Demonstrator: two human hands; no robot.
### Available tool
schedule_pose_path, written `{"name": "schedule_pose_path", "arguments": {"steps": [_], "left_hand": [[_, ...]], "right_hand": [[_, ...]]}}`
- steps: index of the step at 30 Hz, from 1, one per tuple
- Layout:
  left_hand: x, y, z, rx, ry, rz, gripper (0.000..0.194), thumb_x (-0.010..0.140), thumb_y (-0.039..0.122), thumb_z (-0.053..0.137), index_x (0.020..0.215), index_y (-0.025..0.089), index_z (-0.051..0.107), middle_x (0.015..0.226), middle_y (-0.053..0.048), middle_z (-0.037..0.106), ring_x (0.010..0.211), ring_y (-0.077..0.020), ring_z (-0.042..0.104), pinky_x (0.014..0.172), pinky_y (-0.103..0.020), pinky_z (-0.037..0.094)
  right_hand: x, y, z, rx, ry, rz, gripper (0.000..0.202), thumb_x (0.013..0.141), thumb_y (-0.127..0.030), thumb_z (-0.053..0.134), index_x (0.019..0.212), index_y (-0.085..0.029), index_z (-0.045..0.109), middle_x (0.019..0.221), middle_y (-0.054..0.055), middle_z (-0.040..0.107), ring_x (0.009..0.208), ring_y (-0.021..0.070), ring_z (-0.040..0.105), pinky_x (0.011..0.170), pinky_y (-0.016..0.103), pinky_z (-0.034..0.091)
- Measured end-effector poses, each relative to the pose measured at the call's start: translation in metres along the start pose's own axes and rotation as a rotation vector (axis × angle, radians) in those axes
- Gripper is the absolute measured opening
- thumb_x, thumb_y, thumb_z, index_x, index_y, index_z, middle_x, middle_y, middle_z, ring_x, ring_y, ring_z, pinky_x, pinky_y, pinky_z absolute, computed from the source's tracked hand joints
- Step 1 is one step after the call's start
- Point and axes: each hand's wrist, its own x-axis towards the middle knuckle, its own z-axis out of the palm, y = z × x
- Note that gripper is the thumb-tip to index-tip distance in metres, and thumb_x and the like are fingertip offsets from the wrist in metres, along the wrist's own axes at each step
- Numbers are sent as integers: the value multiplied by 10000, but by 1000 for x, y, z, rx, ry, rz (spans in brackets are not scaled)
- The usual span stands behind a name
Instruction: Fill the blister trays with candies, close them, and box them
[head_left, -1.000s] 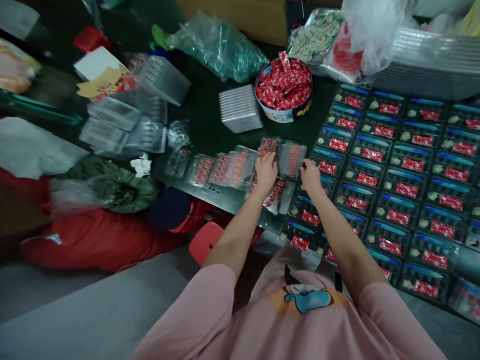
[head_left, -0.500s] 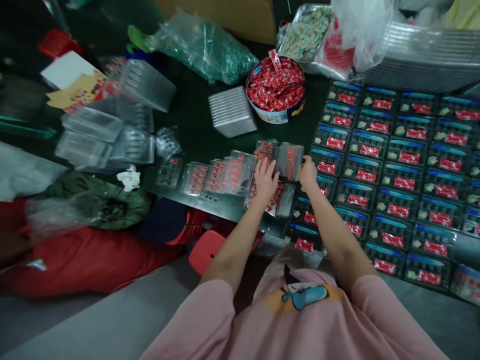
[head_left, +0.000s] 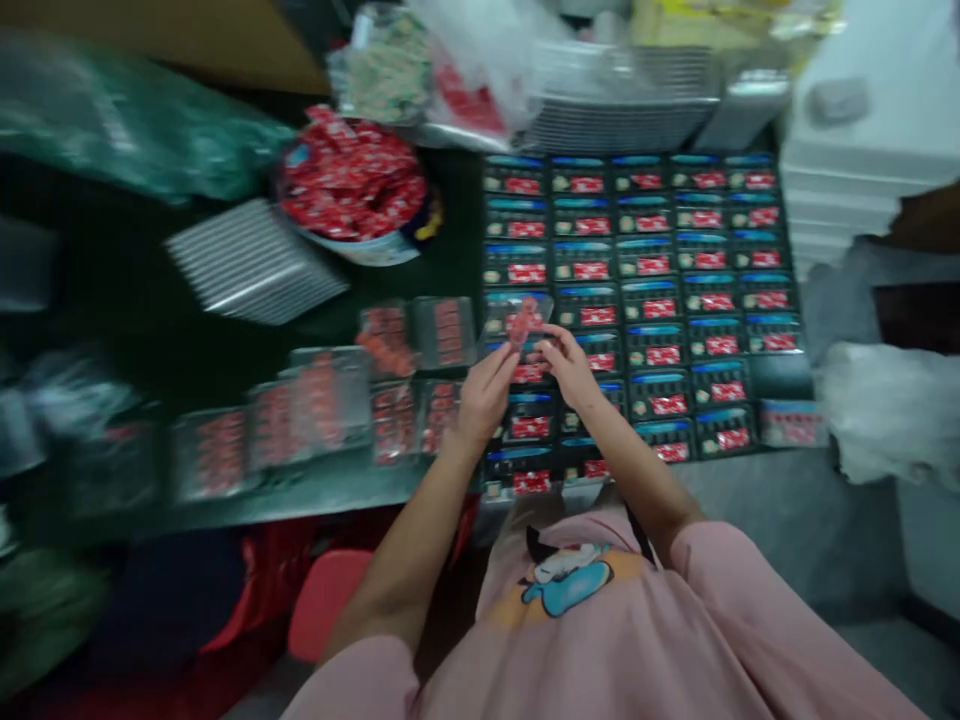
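Observation:
Slightly blurred, a small clear plastic packet with salmon-red pieces (head_left: 527,316) is tilted over the left column of filled cases. My left hand (head_left: 486,392) has its fingertips pinched together at the lower end of the packet. On the other side, my right hand (head_left: 571,372) curls its thumb and bent fingers at the packet's lower right edge. Below both hands lie clear cases (head_left: 651,308) in rows, each with a blue strip and a red printed sachet. Left of my hands, clear cases with salmon-red pieces (head_left: 448,333) rest on the dark table, with a loose heap of such pieces (head_left: 388,340) beside them.
A round tin (head_left: 367,248) heaped with red sachets stands at the back left. Near it are a stack of clear trays (head_left: 255,262) and a green plastic bag (head_left: 127,125). More stacked clear trays (head_left: 622,105) line the back. A red stool (head_left: 330,600) sits by the front edge.
My view has turned to the right. Both hands have moved from the cases of salmon-red pieces to the left column of filled cases and come closer together, with a clear packet between them.

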Motion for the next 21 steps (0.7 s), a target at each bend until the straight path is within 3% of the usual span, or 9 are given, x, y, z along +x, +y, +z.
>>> {"name": "schedule_pose_path", "arguments": {"steps": [4,6,9,13,18,21], "left_hand": [[20,67,37,-148,52,25,315,939,297,495,1221,291,634,1285,-88,653,1205,-230,615,1044,-475,496],[29,110,64,-247,19,28,288,932,284,512,1189,300,640,1254,-65,671,1168,-217,635,1023,-460,514],[47,176,118,-423,-70,-80,242,928,302,526,1146,282,631,1210,-54,691,1126,-205,651,990,-440,528],[75,243,217,-719,-100,-398,228,889,358,582,1083,238,569,1151,-66,704,1054,-194,673,933,-394,539],[103,288,348,-849,-112,-668,214,820,365,622,934,185,598,962,-46,708,881,-158,673,833,-314,542],[113,294,397,-763,-124,-734,229,829,343,598,963,164,647,952,-59,695,883,-158,659,840,-312,530]], "right_hand": [[-30,-29,-97,-69,142,-194,669,799,-534,645,1380,-302,410,1426,68,494,1288,219,509,995,363,492],[-47,-39,-153,-128,176,-240,720,787,-522,670,1411,-293,396,1493,74,435,1363,225,438,1067,377,441],[-74,-53,-239,-194,258,-238,546,830,-506,621,1309,-262,521,1382,86,558,1288,227,519,1087,396,419],[-99,-70,-351,-274,462,-185,374,846,-485,592,1115,-226,620,1133,83,685,1078,220,635,1006,401,474],[-100,-79,-464,-297,513,-107,384,826,-480,604,1075,-187,621,1083,87,698,1001,193,646,918,364,510],[-85,-68,-508,-300,548,-59,401,805,-479,606,1060,-170,630,1066,93,706,964,190,646,896,360,511]]}}
